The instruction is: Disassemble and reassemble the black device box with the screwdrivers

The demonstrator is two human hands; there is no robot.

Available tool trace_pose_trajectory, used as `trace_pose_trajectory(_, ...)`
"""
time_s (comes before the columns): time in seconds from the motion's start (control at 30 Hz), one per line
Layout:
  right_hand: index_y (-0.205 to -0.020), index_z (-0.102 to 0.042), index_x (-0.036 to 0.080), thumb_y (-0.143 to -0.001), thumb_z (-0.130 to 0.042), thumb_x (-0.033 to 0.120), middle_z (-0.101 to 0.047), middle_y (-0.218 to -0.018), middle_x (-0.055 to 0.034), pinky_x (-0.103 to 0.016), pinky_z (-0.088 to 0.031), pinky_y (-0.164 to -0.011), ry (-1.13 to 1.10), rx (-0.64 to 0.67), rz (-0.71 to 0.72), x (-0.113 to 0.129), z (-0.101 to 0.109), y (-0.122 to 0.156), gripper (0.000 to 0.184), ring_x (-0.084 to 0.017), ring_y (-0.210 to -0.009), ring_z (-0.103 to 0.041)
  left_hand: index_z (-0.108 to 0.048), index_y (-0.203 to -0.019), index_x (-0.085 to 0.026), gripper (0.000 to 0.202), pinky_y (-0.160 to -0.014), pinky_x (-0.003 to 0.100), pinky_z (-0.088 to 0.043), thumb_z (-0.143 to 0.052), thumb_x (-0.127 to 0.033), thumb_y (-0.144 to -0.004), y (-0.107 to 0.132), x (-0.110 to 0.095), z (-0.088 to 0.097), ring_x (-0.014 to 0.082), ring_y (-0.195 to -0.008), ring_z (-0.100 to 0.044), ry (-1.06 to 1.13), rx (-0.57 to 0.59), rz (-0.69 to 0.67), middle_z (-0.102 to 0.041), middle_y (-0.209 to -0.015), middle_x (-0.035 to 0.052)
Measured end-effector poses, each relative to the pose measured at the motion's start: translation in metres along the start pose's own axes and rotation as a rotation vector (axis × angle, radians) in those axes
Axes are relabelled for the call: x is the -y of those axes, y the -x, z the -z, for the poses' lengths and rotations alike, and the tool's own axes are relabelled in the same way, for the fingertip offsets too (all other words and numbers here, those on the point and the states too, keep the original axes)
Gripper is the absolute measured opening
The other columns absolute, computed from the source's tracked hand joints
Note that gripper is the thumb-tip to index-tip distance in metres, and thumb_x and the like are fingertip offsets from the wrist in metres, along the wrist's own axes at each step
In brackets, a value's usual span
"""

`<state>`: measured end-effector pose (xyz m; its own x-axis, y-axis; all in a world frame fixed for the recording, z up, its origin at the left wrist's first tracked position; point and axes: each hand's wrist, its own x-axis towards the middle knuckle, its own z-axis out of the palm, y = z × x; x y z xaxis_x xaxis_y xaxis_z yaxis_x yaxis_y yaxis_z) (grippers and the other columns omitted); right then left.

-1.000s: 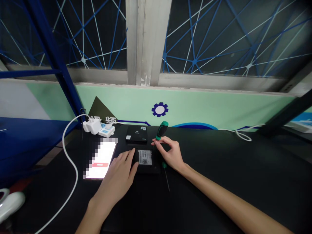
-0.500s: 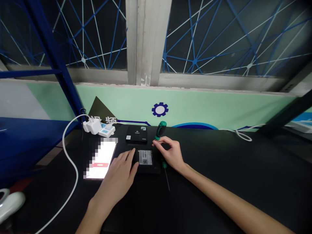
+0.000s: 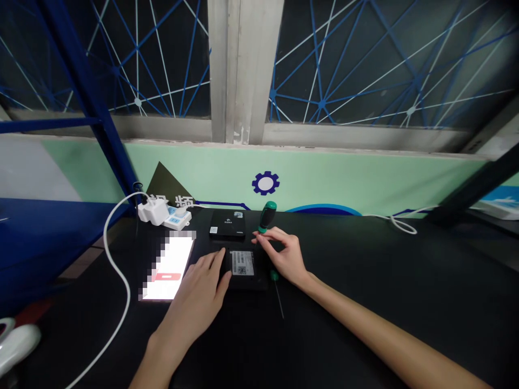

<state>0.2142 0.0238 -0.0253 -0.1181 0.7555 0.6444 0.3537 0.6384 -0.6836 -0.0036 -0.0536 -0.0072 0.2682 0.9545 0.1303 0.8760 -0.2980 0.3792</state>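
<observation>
Left hand [image 3: 195, 294]: grip spread, fingers lying flat and pressing on the left edge of the black box [image 3: 253, 282]

Right hand [image 3: 284, 256]: grip drawn in, thumb and forefinger close together by the lower end of the green screwdriver [image 3: 267, 216], which stands upright; I cannot tell whether they pinch it

Black box: flat on the desk [image 3: 365, 281] under both hands, a label on its top

Handling: probably light and stiff, its smooth casing liable to slide; best held by its long edges

Nearby: a thin screwdriver [image 3: 276, 286] lies just right of the black box

Rest: a second box [image 3: 227, 224], a lit phone [image 3: 166, 267], a power strip [image 3: 176, 217], a white charger [image 3: 152, 210] and its cable [image 3: 115, 259]
</observation>
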Motion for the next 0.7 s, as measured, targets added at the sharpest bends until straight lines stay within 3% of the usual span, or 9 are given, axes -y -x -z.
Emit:
trace_pose_trajectory(0.33, -0.078, -0.073, 0.022, -0.090, -0.068, 0.034, -0.076, -0.077, -0.0047, -0.034, -0.055, -0.069, 0.009, -0.028, -0.010, -0.0006, -0.0007, -0.0016, 0.017, -0.022, -0.073, -0.070, -0.040, -0.148, -0.017, 0.051, -0.106, 0.048, -0.043, -0.029, -0.040, -0.104, -0.0001, 0.0011, -0.0017, 0.0287, -0.131, -0.050, -0.003, -0.009, -0.006, -0.055, -0.143, 0.0130)
trace_pose_trajectory(0.53, -0.086, -0.077, 0.023, -0.093, -0.063, 0.032, -0.078, -0.085, -0.0062, -0.038, -0.056, -0.078, -0.003, -0.001, -0.018, 0.0006, 0.0006, 0.0002, 0.018, -0.024, -0.082, -0.071, -0.040, -0.148, -0.017, 0.051, -0.105, 0.049, -0.044, -0.030, -0.040, -0.104, -0.0001, 0.0008, -0.0013, 0.0289, -0.131, -0.050, -0.001, -0.015, -0.009, -0.055, -0.143, 0.0134)
trace_pose_trajectory(0.7, -0.085, -0.076, 0.023, -0.094, -0.063, 0.031, -0.078, -0.083, -0.0056, -0.037, -0.056, -0.077, 0.010, -0.002, -0.007, -0.0002, 0.0010, 0.0003, 0.017, -0.023, -0.080, -0.071, -0.039, -0.149, -0.015, 0.053, -0.108, 0.048, -0.043, -0.029, -0.041, -0.104, -0.0001, -0.0003, -0.0003, 0.0287, -0.134, -0.048, -0.002, 0.014, 0.012, -0.053, -0.145, 0.0137)
